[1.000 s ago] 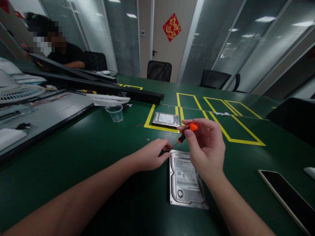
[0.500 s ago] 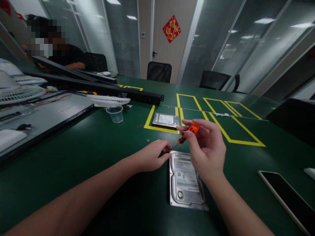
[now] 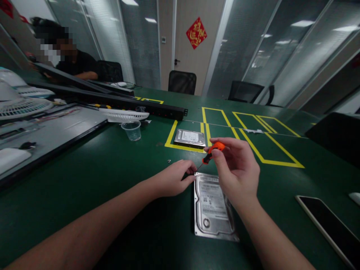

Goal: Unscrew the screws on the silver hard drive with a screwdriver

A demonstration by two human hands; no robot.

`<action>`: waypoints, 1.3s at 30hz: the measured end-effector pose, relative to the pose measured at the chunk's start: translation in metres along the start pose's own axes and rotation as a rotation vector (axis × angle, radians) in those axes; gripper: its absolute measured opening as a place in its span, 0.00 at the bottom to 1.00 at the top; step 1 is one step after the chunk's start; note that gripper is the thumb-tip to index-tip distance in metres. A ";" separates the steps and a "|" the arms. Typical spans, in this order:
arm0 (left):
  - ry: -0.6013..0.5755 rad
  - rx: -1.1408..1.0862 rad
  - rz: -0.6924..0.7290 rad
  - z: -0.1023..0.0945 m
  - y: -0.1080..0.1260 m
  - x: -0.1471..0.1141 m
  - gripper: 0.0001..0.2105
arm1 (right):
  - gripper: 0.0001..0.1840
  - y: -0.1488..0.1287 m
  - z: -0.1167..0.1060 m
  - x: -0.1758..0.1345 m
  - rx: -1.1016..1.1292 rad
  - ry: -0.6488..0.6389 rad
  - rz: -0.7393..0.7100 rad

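A silver hard drive (image 3: pixel 212 206) lies label up on the green table in front of me. My right hand (image 3: pixel 239 168) grips the orange and black handle of a screwdriver (image 3: pixel 216 149), tilted with its thin shaft pointing down to the drive's far left corner. At that same corner, my left hand (image 3: pixel 180 178) has its curled fingers and thumb closed around the drive's edge, close to the screwdriver tip. The tip itself and any screw under it are too small to make out. Left of the drive lie a few tiny metal pieces, perhaps screws (image 3: pixel 169 161).
A second hard drive (image 3: pixel 189 138) sits inside a yellow tape outline (image 3: pixel 170 138). A clear plastic cup (image 3: pixel 132 131), a white fan grille (image 3: pixel 123 114) and a long black bar (image 3: pixel 157 108) are at left. A phone (image 3: pixel 329 225) lies at right. A person (image 3: pixel 81 63) sits far left.
The screwdriver's handle has turned and shifted slightly left, and my right fingers have changed position on it. My left hand and the drive have hardly moved.
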State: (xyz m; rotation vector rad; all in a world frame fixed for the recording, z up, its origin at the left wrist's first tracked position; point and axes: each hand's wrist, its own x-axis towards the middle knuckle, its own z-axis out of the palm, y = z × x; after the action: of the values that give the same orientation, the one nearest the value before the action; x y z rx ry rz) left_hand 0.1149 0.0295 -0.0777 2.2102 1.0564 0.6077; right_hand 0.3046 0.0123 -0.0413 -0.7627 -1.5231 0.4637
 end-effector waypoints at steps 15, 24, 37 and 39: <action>-0.001 0.004 0.009 0.002 -0.003 0.001 0.07 | 0.14 -0.002 0.000 0.001 -0.005 0.013 -0.035; 0.005 0.006 0.015 0.002 -0.002 0.000 0.06 | 0.18 -0.002 -0.004 0.001 -0.085 -0.056 -0.073; 0.008 0.011 0.014 0.002 -0.001 0.001 0.06 | 0.18 -0.002 0.000 0.000 0.036 -0.033 -0.011; 0.012 0.010 0.017 0.002 -0.002 0.001 0.06 | 0.18 -0.002 -0.003 0.000 -0.028 -0.061 -0.034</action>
State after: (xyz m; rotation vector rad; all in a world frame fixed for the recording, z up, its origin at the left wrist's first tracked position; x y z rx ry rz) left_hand 0.1157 0.0306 -0.0805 2.2287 1.0492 0.6248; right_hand 0.3071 0.0104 -0.0400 -0.7488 -1.6004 0.4443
